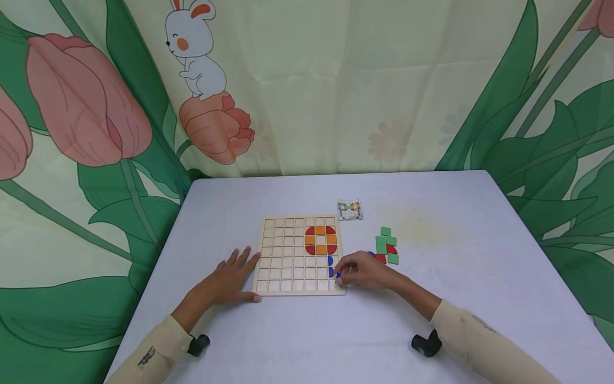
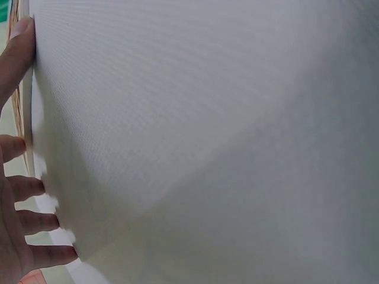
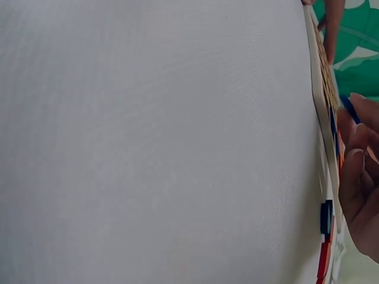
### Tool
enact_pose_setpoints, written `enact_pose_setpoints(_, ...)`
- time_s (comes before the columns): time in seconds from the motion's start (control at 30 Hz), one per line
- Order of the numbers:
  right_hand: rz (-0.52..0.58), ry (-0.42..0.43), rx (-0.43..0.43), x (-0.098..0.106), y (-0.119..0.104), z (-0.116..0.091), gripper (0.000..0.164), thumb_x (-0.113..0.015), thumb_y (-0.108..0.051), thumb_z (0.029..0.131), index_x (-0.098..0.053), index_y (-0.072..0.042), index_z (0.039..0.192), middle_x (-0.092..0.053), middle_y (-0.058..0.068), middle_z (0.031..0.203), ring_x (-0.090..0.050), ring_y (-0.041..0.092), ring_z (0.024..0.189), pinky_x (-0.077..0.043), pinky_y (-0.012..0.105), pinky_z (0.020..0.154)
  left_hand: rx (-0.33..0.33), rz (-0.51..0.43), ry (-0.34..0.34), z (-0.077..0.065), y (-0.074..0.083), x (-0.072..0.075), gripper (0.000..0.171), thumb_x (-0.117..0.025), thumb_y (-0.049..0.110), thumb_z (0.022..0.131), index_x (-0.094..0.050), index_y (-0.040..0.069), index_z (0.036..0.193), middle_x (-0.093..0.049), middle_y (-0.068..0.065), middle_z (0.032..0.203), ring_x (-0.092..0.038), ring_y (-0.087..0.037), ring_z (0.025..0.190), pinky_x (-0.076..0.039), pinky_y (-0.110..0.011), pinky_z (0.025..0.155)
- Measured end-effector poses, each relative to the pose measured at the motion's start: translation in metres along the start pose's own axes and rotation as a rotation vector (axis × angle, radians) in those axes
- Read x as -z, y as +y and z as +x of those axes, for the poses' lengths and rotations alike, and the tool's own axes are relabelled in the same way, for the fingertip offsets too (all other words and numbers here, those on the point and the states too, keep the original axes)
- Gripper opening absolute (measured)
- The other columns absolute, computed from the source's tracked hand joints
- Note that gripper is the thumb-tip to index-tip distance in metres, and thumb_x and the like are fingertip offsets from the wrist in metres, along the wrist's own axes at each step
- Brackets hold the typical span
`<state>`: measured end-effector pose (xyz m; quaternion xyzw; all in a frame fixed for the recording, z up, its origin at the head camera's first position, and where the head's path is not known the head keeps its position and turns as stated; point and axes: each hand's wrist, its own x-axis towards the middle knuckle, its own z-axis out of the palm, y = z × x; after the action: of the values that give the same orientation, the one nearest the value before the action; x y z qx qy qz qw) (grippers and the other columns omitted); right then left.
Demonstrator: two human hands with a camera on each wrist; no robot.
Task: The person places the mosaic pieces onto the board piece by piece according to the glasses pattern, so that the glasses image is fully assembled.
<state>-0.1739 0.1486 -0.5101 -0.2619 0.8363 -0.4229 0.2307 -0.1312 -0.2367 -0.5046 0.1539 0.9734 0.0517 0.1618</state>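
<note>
The right hand is at the right edge of the board, toward its near corner, and pinches a small blue piece between thumb and fingertip. The left hand lies across at the board's left edge, fingers straight and spread, forefinger and thumb against the rim; it holds nothing.

So the board sits between the two hands, and the held piece is just over the board's right rim, on the right hand's side and well apart from the left. In the right wrist view the piece slants, seen nearly edge-on; its long axis against the board's grid is hard to judge, as the fingers partly cover it.

Just beside the fingertips, in the board's rightmost column, two blue half-rounds lie one behind the other, flat sides to the left. Farther back, near the board's far right corner, is a ring of red and orange pieces.

To the right of the board, beyond the knuckles, lies a loose group of green pieces and red pieces. A small picture card is just off the board's far right corner, on the white table
</note>
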Motion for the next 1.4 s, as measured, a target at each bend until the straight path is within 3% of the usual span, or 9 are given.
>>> enact_pose_setpoints(0.17, 0.039, -0.029, -0.018, -0.008, -0.005, 0.004, 0.013, -0.078, -0.018, 0.089, -0.077, -0.015, 0.102, -0.07, -0.005, 0.087, -0.061, 0.014, 0.077, -0.049, 0.021, 0.059, -0.003, 0.009, -0.001, 0.001, -0.001, -0.002, 0.113, -0.071, 0.073, 0.075, -0.025, 0.016, 0.16, -0.019, -0.02, 0.166, -0.016, -0.051, 0.151, -0.029, -0.071, 0.111)
enact_pose_setpoints(0.6, -0.037, -0.016, 0.013, -0.025, -0.017, 0.011, 0.014, -0.076, -0.016, 0.09, -0.079, -0.014, 0.104, -0.067, -0.009, 0.082, -0.057, 0.014, 0.082, -0.048, 0.022, 0.061, -0.008, -0.003, -0.017, 0.0, 0.0, 0.001, 0.114, -0.069, 0.075, 0.076, -0.024, 0.014, 0.161, -0.017, -0.022, 0.166, -0.015, -0.051, 0.151, -0.028, -0.072, 0.111)
enact_pose_setpoints(1.0, -0.101, -0.004, -0.003, -0.028, -0.022, 0.009, 0.019, -0.079, -0.019, 0.086, -0.078, -0.015, 0.104, -0.064, -0.011, 0.074, -0.059, 0.011, 0.075, -0.048, 0.021, 0.056, -0.007, -0.015, -0.013, -0.001, 0.001, 0.002, 0.112, -0.07, 0.073, 0.076, -0.024, 0.014, 0.161, -0.017, -0.021, 0.167, -0.014, -0.051, 0.151, -0.027, -0.072, 0.111)
enact_pose_setpoints(1.4, -0.122, 0.0, -0.001, -0.027, -0.025, 0.007, 0.018, -0.081, -0.021, 0.085, -0.078, -0.017, 0.102, -0.064, -0.013, 0.075, -0.059, 0.01, 0.08, -0.049, 0.021, 0.058, -0.004, -0.012, -0.015, -0.001, 0.0, 0.001, 0.113, -0.069, 0.074, 0.076, -0.024, 0.015, 0.161, -0.017, -0.021, 0.167, -0.014, -0.05, 0.151, -0.027, -0.072, 0.111)
